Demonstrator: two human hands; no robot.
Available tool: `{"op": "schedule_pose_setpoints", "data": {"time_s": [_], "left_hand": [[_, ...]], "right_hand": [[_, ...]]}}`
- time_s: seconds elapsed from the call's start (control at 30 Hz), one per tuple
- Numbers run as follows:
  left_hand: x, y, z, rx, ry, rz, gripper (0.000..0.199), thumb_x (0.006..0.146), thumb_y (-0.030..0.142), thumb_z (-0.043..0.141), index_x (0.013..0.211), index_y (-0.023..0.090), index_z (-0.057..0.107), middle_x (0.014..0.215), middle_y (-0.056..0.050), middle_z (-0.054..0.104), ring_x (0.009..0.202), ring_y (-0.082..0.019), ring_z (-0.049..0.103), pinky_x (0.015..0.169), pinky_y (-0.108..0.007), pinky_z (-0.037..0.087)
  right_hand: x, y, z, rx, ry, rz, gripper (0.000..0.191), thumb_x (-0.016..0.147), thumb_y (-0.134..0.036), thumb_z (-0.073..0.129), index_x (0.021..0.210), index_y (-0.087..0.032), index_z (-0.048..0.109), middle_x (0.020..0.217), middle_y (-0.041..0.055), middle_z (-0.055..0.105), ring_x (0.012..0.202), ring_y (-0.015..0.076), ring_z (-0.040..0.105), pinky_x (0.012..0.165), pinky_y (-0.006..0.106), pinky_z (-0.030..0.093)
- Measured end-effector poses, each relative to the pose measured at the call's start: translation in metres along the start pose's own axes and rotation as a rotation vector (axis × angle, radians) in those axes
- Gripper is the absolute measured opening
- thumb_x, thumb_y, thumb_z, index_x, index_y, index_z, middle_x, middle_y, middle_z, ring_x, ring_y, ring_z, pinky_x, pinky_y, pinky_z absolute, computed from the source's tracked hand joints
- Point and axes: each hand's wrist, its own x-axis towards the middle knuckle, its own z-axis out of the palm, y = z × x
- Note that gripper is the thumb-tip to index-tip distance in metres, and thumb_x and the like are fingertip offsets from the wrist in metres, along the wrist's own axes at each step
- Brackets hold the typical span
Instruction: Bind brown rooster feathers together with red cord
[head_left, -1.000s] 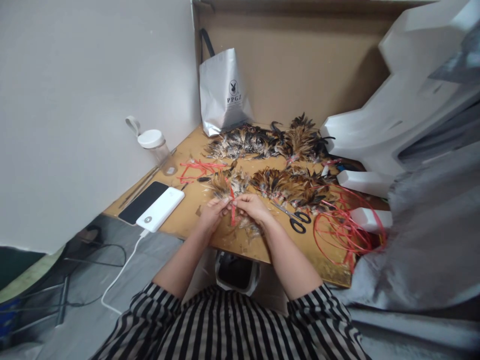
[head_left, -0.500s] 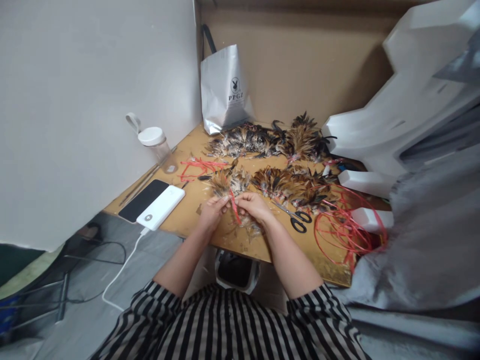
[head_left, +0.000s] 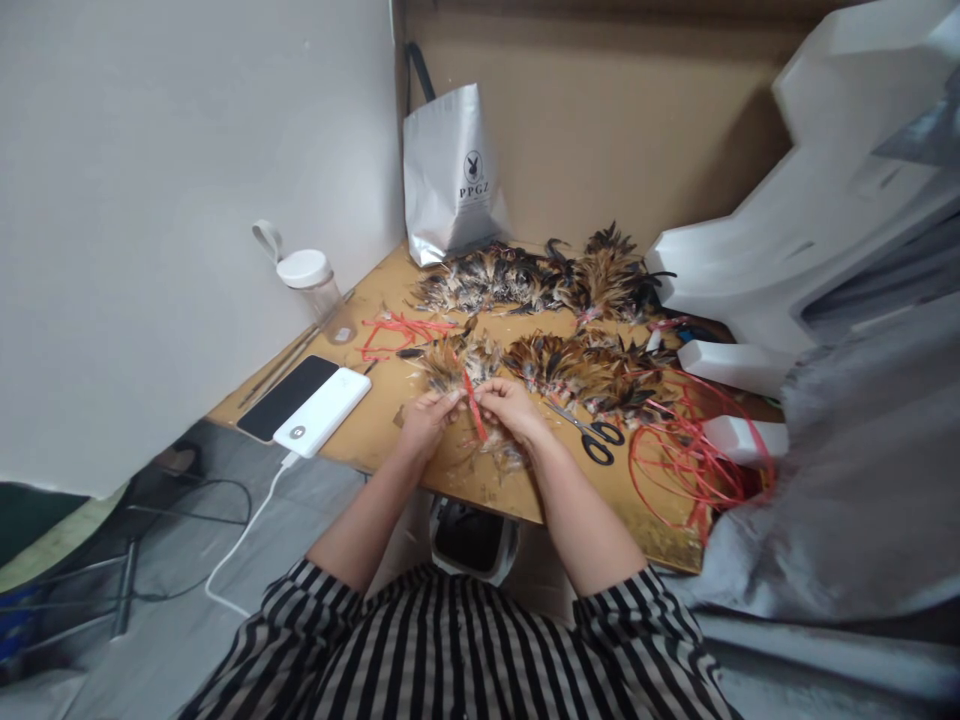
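My left hand (head_left: pixel 430 416) is closed in a pinch at the near edge of the table, low beside loose brown feathers (head_left: pixel 450 360). Facing it, my right hand (head_left: pixel 511 408) pinches too, thumb against forefinger. Between the fingertips a short red plastic strip (head_left: pixel 475 408) stands out, slanting down to the right; the exact grip of each fingertip is too small to make out. Black-handled scissors (head_left: pixel 596 440) lie open-bladed just right of my right hand. Tied bundles of brown feathers (head_left: pixel 585 370) lie in a row beyond it.
More dark feather bundles (head_left: pixel 510 280) lie at the back below a silver bag (head_left: pixel 450 180). Red strips (head_left: pixel 405 330) lie left, a red tangle (head_left: pixel 690 465) right. A bottle (head_left: pixel 307 275), phone (head_left: pixel 289 400) and white power bank (head_left: pixel 322 412) stand left; white foam (head_left: pixel 720 260) borders the right.
The red strip between my fingers has straightened and now reaches up higher past the fingertips. My hands have shifted only slightly, and a little apart.
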Motion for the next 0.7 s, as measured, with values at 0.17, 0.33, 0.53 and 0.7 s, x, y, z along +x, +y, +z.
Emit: {"op": "schedule_pose_setpoints", "data": {"time_s": [0.17, 0.33, 0.53, 0.7], "left_hand": [[0.0013, -0.0057, -0.0024, 0.119, -0.002, -0.002, 0.024, 0.059, 0.030, 0.072, 0.075, 0.013, 0.069, 0.066, -0.005, 0.065, 0.059, -0.010, 0.054, 0.055, -0.022, 0.039], [0.0030, -0.0100, -0.0055, 0.150, -0.005, 0.013, 0.022, 0.060, 0.030, 0.071, 0.074, 0.014, 0.070, 0.067, -0.005, 0.066, 0.060, -0.010, 0.055, 0.057, -0.022, 0.040], [-0.0008, -0.0029, 0.0001, 0.019, -0.012, -0.038, 0.021, 0.058, 0.029, 0.073, 0.073, 0.014, 0.070, 0.065, -0.004, 0.066, 0.060, -0.010, 0.056, 0.059, -0.021, 0.042], [-0.0025, 0.0000, 0.0022, -0.047, -0.028, -0.047, 0.019, 0.058, 0.026, 0.073, 0.072, 0.013, 0.070, 0.069, -0.004, 0.066, 0.063, -0.009, 0.057, 0.060, -0.020, 0.042]], "right_hand": [[0.0007, -0.0019, 0.0013, 0.055, 0.048, -0.040, 0.021, 0.059, -0.031, 0.064, 0.068, -0.014, 0.056, 0.050, -0.0035, 0.055, 0.039, 0.0045, 0.039, 0.039, 0.017, 0.028], [-0.0014, -0.0053, 0.0041, 0.112, 0.049, -0.050, 0.022, 0.058, -0.033, 0.065, 0.067, -0.014, 0.058, 0.054, -0.0015, 0.059, 0.039, 0.0047, 0.039, 0.040, 0.019, 0.026], [0.0007, -0.0017, 0.0006, 0.145, 0.029, -0.013, 0.021, 0.058, -0.031, 0.066, 0.068, -0.013, 0.060, 0.043, -0.0053, 0.048, 0.036, 0.0038, 0.033, 0.038, 0.018, 0.021], [0.0022, 0.0011, -0.0009, 0.179, 0.002, -0.014, 0.022, 0.059, -0.031, 0.067, 0.070, -0.014, 0.059, 0.045, -0.0055, 0.048, 0.037, 0.0037, 0.035, 0.037, 0.017, 0.023]]}}
